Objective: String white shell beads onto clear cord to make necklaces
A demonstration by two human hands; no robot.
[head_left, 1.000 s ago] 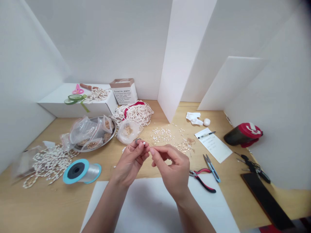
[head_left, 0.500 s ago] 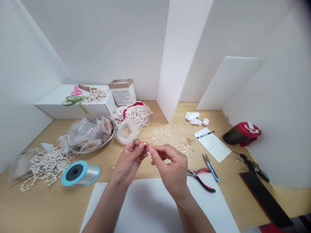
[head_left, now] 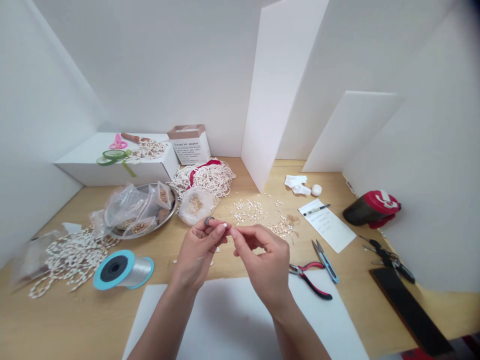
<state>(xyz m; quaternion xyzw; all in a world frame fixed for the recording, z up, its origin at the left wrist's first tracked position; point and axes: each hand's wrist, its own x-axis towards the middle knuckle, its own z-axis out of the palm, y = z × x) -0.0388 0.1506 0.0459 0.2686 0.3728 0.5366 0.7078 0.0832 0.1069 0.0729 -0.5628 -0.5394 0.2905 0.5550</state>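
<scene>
Near the middle of the view, my left hand (head_left: 200, 250) pinches a small white bead (head_left: 225, 225) between thumb and forefinger; a ring sits on one of its fingers. My right hand (head_left: 262, 255) is closed beside it, thumb and forefinger pressed together, its fingertips nearly touching the left ones. Whatever those right fingertips hold is too small to make out. Beyond the hands, loose white beads (head_left: 249, 211) and gold-coloured pieces (head_left: 282, 227) are scattered on the wooden table (head_left: 232, 267). A plastic bag of gold beads (head_left: 196, 205) stands behind my left hand.
To the left are a blue spool of clear line (head_left: 123, 270), a metal tray of bags (head_left: 173, 205) and strung white beads (head_left: 77, 257). Pliers (head_left: 313, 285), blue snips (head_left: 325, 261), a notepaper (head_left: 332, 230) and a dark cup (head_left: 369, 209) lie to the right. White paper (head_left: 232, 320) is beneath my forearms.
The white bead now sits lower between my left thumb and forefinger. My two hands stay close together, nearly in the same place. The camera view has shifted slightly.
</scene>
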